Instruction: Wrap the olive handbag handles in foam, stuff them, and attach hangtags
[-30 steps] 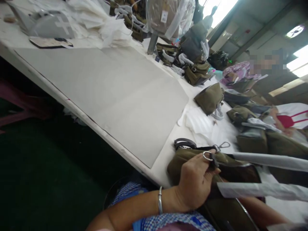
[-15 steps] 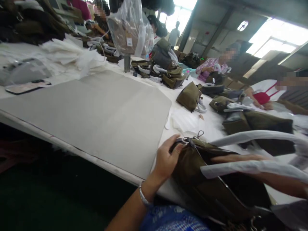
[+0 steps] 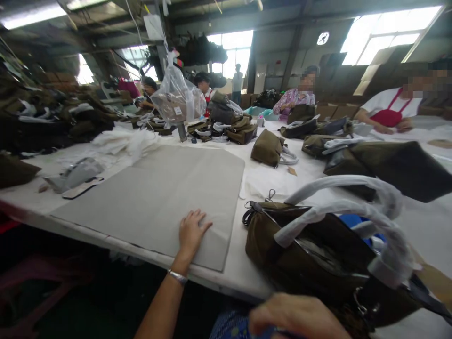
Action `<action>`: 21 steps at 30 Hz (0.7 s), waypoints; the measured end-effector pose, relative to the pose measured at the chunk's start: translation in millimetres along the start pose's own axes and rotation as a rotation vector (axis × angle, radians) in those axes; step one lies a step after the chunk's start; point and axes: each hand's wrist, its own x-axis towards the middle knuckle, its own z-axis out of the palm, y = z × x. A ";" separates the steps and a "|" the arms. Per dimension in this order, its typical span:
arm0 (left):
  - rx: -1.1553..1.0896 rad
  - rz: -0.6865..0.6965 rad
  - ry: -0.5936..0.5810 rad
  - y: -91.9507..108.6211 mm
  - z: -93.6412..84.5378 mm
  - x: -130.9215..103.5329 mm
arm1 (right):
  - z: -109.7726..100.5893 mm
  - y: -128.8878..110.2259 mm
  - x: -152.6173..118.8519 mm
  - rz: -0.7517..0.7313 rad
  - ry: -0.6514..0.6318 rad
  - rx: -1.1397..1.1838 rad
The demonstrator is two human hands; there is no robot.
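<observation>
My left hand [image 3: 191,231] lies flat, fingers spread, on a grey paper sheet [image 3: 158,197] covering the white table [image 3: 243,278]. My right hand [image 3: 300,318] is blurred at the near edge; I cannot tell its grip. The olive handbag [image 3: 303,254] with wrapped handles sits just right of the sheet. No writing is legible.

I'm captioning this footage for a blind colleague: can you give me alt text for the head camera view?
The person's left hand lies flat on a large grey paper sheet on a white worktable, beside an olive handbag with paper-wrapped handles. The right hand is blurred at the bottom edge. Other people work among more olive bags behind.
</observation>
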 end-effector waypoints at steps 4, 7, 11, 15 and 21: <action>-0.013 0.002 0.041 -2.7 -5.0 7.2 | 44.1 49.4 40.2 0.223 0.270 0.253; -0.049 -0.012 0.061 -6.4 -5.9 13.3 | 66.8 80.7 68.1 0.257 0.410 0.492; -0.109 -0.026 0.052 -9.8 -12.9 22.4 | 77.6 100.7 95.2 0.302 0.550 0.721; -0.151 -0.010 0.090 -4.0 -38.4 17.0 | 79.0 109.8 115.1 0.340 0.649 0.818; -0.252 0.077 0.035 31.8 -48.4 -86.6 | 85.3 124.6 129.2 0.345 0.658 0.955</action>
